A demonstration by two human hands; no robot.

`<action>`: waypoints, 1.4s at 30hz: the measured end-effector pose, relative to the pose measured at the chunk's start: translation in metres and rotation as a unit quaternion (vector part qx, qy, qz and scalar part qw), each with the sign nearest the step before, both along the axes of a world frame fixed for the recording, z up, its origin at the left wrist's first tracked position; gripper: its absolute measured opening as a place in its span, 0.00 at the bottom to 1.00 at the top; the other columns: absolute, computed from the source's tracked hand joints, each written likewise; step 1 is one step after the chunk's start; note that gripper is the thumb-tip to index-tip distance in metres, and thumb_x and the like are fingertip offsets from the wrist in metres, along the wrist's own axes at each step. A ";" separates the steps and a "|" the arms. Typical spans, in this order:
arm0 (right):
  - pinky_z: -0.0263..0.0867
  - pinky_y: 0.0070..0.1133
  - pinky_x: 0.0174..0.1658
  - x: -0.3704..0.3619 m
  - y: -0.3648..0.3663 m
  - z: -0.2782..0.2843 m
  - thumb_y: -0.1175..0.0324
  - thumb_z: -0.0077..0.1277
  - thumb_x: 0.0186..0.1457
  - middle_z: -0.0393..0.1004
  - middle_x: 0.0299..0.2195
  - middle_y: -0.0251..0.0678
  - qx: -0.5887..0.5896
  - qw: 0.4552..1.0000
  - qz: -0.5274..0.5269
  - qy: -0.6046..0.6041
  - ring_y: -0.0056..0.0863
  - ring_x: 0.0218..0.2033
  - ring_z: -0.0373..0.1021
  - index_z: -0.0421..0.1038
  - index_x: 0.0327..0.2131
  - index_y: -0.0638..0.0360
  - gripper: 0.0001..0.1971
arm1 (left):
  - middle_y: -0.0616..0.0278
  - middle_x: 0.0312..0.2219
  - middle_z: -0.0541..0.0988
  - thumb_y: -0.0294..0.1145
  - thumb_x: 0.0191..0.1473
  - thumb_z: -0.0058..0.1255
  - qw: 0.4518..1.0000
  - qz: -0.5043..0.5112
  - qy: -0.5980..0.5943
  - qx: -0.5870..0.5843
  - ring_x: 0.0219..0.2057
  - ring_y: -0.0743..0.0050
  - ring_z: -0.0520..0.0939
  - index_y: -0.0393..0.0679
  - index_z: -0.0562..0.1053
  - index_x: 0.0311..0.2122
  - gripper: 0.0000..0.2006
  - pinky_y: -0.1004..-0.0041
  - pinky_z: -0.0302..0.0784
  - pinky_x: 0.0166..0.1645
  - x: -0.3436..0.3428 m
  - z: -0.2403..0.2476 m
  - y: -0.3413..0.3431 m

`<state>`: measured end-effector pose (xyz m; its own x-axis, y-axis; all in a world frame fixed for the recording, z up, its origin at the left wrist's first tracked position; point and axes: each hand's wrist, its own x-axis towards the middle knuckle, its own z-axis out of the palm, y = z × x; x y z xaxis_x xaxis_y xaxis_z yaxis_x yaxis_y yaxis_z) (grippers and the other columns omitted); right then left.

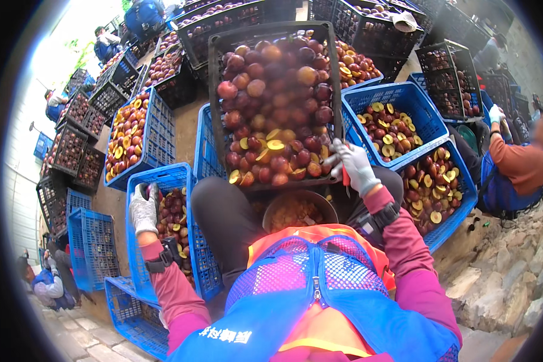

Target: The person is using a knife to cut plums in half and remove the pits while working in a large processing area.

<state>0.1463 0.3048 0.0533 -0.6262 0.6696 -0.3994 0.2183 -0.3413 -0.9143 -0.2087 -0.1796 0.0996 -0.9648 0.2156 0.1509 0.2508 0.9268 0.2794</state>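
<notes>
My left hand (143, 210), in a grey-white glove, is at the left rim of a blue crate (158, 175) of dark and halved plums. Its thumb and a finger stand apart, and I see nothing between them; the other fingers are partly hidden. My right hand (357, 169), also gloved, is closed round a small red-handled tool (346, 176) with a thin dark tip pointing down. It is by the lower right corner of a black crate (213, 78) heaped with whole plums (255, 88). Several cut plum halves (275, 145) lie on the near part of the heap.
A metal bowl (329, 208) with yellowish pieces sits between my knees. Blue crates of cut plums (374, 90) stand at the right, another blue crate (157, 130) at the left. Black crates (181, 36) stack up behind. A co-worker (516, 160) sits at the far right.
</notes>
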 end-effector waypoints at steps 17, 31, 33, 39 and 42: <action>0.69 0.17 0.22 0.128 -0.038 0.032 0.64 0.43 0.79 0.77 0.26 0.31 -0.008 1.000 0.024 -0.001 0.19 0.18 0.73 0.75 0.53 0.58 0.13 | 0.44 0.69 0.68 0.37 0.59 0.61 0.857 -0.515 -0.004 -0.012 0.57 0.34 0.81 0.46 0.59 0.74 0.39 0.47 0.80 0.60 0.169 -0.077 0.531; 0.59 0.15 0.16 0.033 -0.067 0.071 0.58 0.38 0.81 0.74 0.21 0.29 0.059 0.982 0.042 0.173 0.14 0.11 0.64 0.72 0.62 0.60 0.20 | 0.60 0.58 0.78 0.31 0.54 0.72 0.570 -0.310 -0.573 0.500 0.59 0.66 0.81 0.43 0.67 0.70 0.39 0.65 0.81 0.63 0.188 -0.006 0.273; 0.61 0.16 0.17 0.018 -0.088 0.077 0.61 0.43 0.79 0.71 0.21 0.25 0.059 0.981 0.082 0.165 0.13 0.14 0.63 0.73 0.63 0.60 0.19 | 0.59 0.59 0.78 0.31 0.54 0.73 0.551 -0.332 -0.552 0.532 0.59 0.66 0.81 0.41 0.67 0.70 0.39 0.64 0.81 0.64 0.191 -0.012 0.251; 0.59 0.15 0.19 -0.006 -0.126 0.073 0.60 0.46 0.79 0.68 0.22 0.22 0.061 0.982 0.126 0.125 0.09 0.16 0.61 0.71 0.66 0.58 0.21 | 0.59 0.61 0.76 0.25 0.54 0.72 0.534 -0.336 -0.581 0.515 0.60 0.66 0.81 0.40 0.68 0.68 0.38 0.63 0.77 0.67 0.179 -0.030 0.213; 0.64 0.17 0.24 -0.020 -0.135 0.057 0.61 0.47 0.78 0.74 0.25 0.27 0.128 0.974 0.145 0.118 0.14 0.20 0.68 0.72 0.66 0.59 0.21 | 0.59 0.61 0.77 0.26 0.53 0.73 0.570 -0.342 -0.541 0.516 0.61 0.67 0.79 0.40 0.69 0.68 0.37 0.65 0.75 0.67 0.170 -0.055 0.205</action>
